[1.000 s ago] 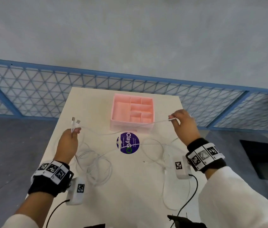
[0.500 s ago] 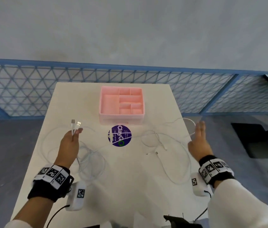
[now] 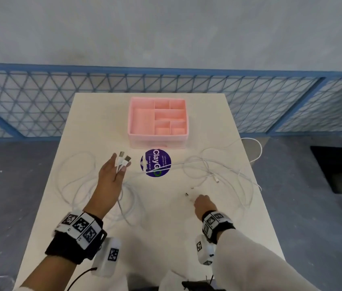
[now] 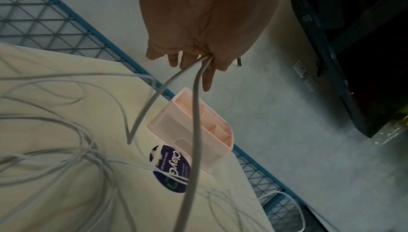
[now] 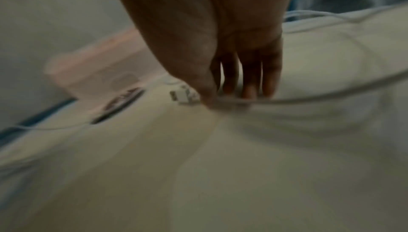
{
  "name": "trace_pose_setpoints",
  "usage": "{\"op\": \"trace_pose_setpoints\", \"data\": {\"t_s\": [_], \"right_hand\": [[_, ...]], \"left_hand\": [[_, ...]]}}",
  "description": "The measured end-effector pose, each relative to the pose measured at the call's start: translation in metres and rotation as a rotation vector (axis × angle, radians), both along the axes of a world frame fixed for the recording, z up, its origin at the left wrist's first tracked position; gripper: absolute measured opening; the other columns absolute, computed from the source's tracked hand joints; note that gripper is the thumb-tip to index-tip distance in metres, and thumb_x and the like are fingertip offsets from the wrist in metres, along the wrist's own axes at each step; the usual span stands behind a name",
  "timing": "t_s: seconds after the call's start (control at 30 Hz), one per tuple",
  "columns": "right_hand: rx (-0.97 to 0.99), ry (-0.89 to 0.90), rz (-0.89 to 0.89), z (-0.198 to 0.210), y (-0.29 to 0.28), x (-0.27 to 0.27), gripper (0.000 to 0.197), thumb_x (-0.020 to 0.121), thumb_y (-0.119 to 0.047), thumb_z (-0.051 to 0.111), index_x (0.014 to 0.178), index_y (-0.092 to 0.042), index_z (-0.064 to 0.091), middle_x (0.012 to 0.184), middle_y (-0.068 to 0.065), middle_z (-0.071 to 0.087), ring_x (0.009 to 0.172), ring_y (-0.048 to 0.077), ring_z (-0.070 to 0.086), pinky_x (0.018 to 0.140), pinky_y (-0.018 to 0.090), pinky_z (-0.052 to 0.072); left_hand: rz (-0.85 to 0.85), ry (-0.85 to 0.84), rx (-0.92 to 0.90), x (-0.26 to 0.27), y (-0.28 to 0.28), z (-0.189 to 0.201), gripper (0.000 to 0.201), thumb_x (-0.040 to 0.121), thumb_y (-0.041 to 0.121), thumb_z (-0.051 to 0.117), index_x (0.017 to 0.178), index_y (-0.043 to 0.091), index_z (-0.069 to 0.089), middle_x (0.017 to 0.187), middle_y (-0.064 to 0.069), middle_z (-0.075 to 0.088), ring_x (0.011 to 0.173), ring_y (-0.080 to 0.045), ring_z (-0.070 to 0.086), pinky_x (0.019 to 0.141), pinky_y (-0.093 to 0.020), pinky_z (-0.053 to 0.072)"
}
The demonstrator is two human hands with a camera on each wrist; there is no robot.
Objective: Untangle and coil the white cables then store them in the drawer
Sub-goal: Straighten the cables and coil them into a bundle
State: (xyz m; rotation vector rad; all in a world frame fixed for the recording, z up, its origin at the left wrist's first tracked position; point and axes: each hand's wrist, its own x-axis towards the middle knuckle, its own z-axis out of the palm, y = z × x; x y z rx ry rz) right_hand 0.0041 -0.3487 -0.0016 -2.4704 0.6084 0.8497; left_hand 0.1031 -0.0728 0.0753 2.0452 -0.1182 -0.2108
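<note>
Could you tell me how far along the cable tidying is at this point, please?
Early stage. Done: only that the left hand pinches two USB plug ends side by side. In hand: the right hand is down on the table, its fingers on a cable near a small connector. Left: the white cables lie in loose tangled loops, nothing is coiled, and the pink organizer shows no cable inside.
</note>
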Motion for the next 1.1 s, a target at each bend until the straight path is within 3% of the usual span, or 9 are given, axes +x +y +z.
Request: {"op": "trace_pose_setpoints", "data": {"t_s": [0.1, 0.2, 0.33, 0.53, 0.63, 0.77, 0.87, 1.0, 1.1], "right_hand": [[0.560, -0.153, -0.115, 0.038, 0.029, 0.006, 0.019, 0.086, -0.002, 0.039, 0.081, -0.017, 0.049, 0.063, 0.005, 0.059, 0.057, 0.026, 0.052, 0.063, 0.051, 0.051], [0.692, -0.484, -0.134, 0.090, 0.056, 0.012, 0.008, 0.092, -0.016, 0.046, 0.085, -0.019, 0.046, 0.052, -0.004, 0.046, 0.048, 0.014, 0.039, 0.042, 0.023, 0.038], [0.869, -0.782, -0.226, 0.137, 0.084, 0.021, 0.014, 0.093, -0.013, 0.048, 0.082, -0.021, 0.047, 0.046, -0.016, 0.050, 0.045, 0.001, 0.040, 0.048, 0.012, 0.031], [0.917, -0.790, -0.247, 0.155, 0.105, 0.028, 0.014, 0.093, -0.011, 0.049, 0.081, -0.018, 0.051, 0.063, -0.012, 0.056, 0.043, 0.001, 0.047, 0.043, 0.014, 0.036], [0.874, -0.733, -0.193, 0.156, 0.115, 0.028, 0.008, 0.093, -0.010, 0.046, 0.089, -0.008, 0.053, 0.061, -0.003, 0.052, 0.044, 0.008, 0.047, 0.044, 0.024, 0.041], [0.903, -0.711, -0.108, 0.161, 0.115, 0.031, 0.010, 0.095, -0.010, 0.044, 0.089, -0.011, 0.053, 0.068, -0.003, 0.057, 0.055, 0.002, 0.056, 0.054, 0.014, 0.045], [0.949, -0.591, 0.014, 0.163, 0.114, 0.031, 0.005, 0.095, -0.012, 0.046, 0.094, -0.010, 0.050, 0.062, 0.001, 0.057, 0.059, 0.007, 0.059, 0.064, 0.013, 0.046], [0.867, -0.460, 0.179, 0.159, 0.111, 0.031, 0.019, 0.095, -0.021, 0.045, 0.081, -0.017, 0.056, 0.051, -0.006, 0.040, 0.042, 0.004, 0.040, 0.049, 0.019, 0.037], [0.616, -0.497, 0.421, 0.162, 0.100, 0.042, 0.023, 0.094, -0.031, 0.048, 0.076, -0.020, 0.058, 0.059, -0.010, 0.046, 0.052, 0.000, 0.046, 0.056, 0.011, 0.035]], "left_hand": [[-0.009, 0.145, -0.259, -0.013, -0.018, 0.031, 0.029, 0.099, 0.026, 0.035, 0.115, 0.027, 0.059, 0.110, 0.010, 0.065, 0.103, -0.001, 0.060, 0.089, -0.010, 0.042], [-0.020, 0.289, -0.458, -0.023, -0.034, 0.050, 0.036, 0.100, 0.025, 0.031, 0.122, 0.013, 0.057, 0.093, 0.003, 0.076, 0.083, -0.017, 0.070, 0.083, -0.025, 0.054], [-0.078, 0.358, -0.541, -0.039, -0.052, 0.070, 0.030, 0.097, 0.028, 0.039, 0.112, 0.019, 0.063, 0.101, 0.000, 0.075, 0.097, -0.020, 0.069, 0.095, -0.036, 0.050], [-0.179, 0.342, -0.593, -0.046, -0.052, 0.084, 0.040, 0.090, 0.046, 0.041, 0.119, 0.030, 0.062, 0.117, -0.005, 0.068, 0.100, -0.022, 0.062, 0.094, -0.034, 0.050], [-0.223, 0.335, -0.597, -0.046, -0.051, 0.085, 0.043, 0.087, 0.053, 0.039, 0.121, 0.036, 0.059, 0.109, -0.008, 0.064, 0.089, -0.027, 0.053, 0.073, -0.035, 0.052], [-0.222, 0.282, -0.526, -0.043, -0.045, 0.082, 0.042, 0.090, 0.055, 0.034, 0.115, 0.037, 0.063, 0.101, -0.001, 0.066, 0.083, -0.018, 0.055, 0.076, -0.029, 0.047], [-0.170, 0.192, -0.473, -0.038, -0.039, 0.084, 0.043, 0.096, 0.043, 0.030, 0.109, 0.024, 0.066, 0.095, 0.006, 0.070, 0.063, -0.013, 0.055, 0.059, -0.023, 0.045], [-0.017, 0.239, -0.848, -0.018, -0.021, 0.093, 0.041, 0.100, 0.032, 0.023, 0.078, 0.009, 0.050, 0.063, 0.003, 0.065, 0.065, -0.017, 0.067, 0.066, -0.026, 0.055], [0.026, 0.297, -0.987, -0.009, -0.006, 0.093, 0.038, 0.098, 0.036, 0.027, 0.073, 0.013, 0.044, 0.048, 0.009, 0.033, 0.041, -0.006, 0.034, 0.047, -0.019, 0.041]]}}
